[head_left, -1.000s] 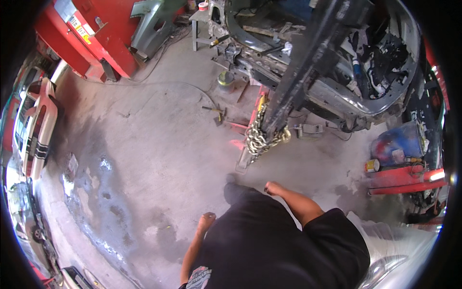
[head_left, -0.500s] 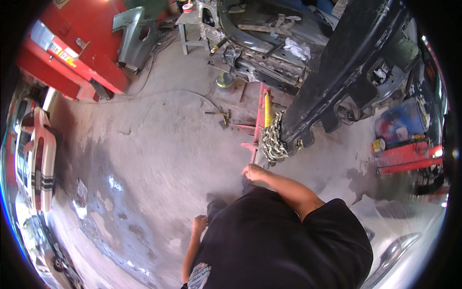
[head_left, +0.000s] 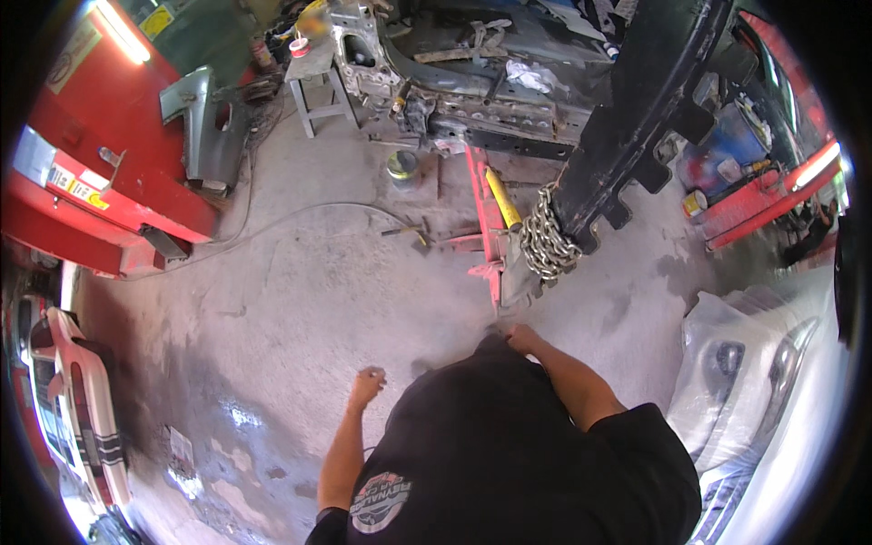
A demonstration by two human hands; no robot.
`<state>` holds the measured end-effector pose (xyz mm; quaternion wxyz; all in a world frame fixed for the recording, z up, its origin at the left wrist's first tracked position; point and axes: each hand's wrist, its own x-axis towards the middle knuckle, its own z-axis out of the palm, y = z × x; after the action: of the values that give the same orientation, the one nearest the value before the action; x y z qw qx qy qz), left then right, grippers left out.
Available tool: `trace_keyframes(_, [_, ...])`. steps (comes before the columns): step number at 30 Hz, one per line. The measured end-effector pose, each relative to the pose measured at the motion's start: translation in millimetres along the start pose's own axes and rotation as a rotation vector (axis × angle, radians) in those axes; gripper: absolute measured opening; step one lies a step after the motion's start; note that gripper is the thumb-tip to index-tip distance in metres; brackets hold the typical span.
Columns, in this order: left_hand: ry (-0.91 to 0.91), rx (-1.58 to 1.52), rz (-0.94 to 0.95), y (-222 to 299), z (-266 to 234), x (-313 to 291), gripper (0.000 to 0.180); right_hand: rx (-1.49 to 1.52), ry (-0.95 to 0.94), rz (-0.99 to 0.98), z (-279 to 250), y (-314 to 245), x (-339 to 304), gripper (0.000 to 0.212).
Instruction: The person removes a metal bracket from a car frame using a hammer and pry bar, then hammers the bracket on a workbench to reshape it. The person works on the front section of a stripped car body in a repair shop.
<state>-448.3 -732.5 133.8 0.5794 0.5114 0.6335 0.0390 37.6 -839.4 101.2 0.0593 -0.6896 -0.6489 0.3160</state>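
My right hand (head_left: pixel 522 339) reaches forward low over the concrete floor, just short of the foot of a red steel post (head_left: pixel 488 238) that carries a yellow ram (head_left: pixel 501 198). Whether this hand grips anything is hidden by its angle. A steel chain (head_left: pixel 548 243) is wound around a black beam (head_left: pixel 636 109) right beside the post. My left hand (head_left: pixel 366 386) hangs out to the left over bare floor, fingers loosely curled, with nothing visible in it.
A stripped car body (head_left: pixel 472 82) stands beyond the post. A red machine (head_left: pixel 91 173), a grey body panel (head_left: pixel 204 127) and a stool (head_left: pixel 313 82) are at the left. A hose (head_left: pixel 300 218) and a can (head_left: pixel 401 166) lie on the floor. A white car front (head_left: pixel 763 391) is at the right.
The view has moved closer to the chain and red post. My right hand has stretched forward toward the post's foot, and my left arm has swung out to the left.
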Motion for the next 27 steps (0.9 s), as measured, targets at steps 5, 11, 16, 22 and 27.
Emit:
trace_keyframes(5, [-0.03, -0.255, 0.392, 170.4, -98.7, -39.3, 0.038, -0.036, -0.096, 0.055, 34.0, -29.5, 2.9, 0.03])
trace_keyframes(11, [0.309, -0.206, 1.427, 399.1, -173.8, -246.9, 0.038, 0.202, -0.288, 0.446, -13.5, -70.2, -14.8, 0.036])
trace_keyframes(16, [0.258, 0.212, 2.207, 445.4, -180.1, -361.1, 0.038, -0.101, -0.006, 0.051, 48.2, -20.1, 12.5, 0.033])
trace_keyframes(22, [0.082, 0.564, 2.286, 464.6, -142.8, -379.0, 0.038, 0.098, 0.018, 0.139, 14.9, -45.4, 3.0, 0.03])
trace_keyframes(27, [0.052, 0.64, 2.268, 469.2, -125.6, -381.3, 0.038, 0.215, -0.055, 0.281, -33.5, -66.1, -23.9, 0.032])
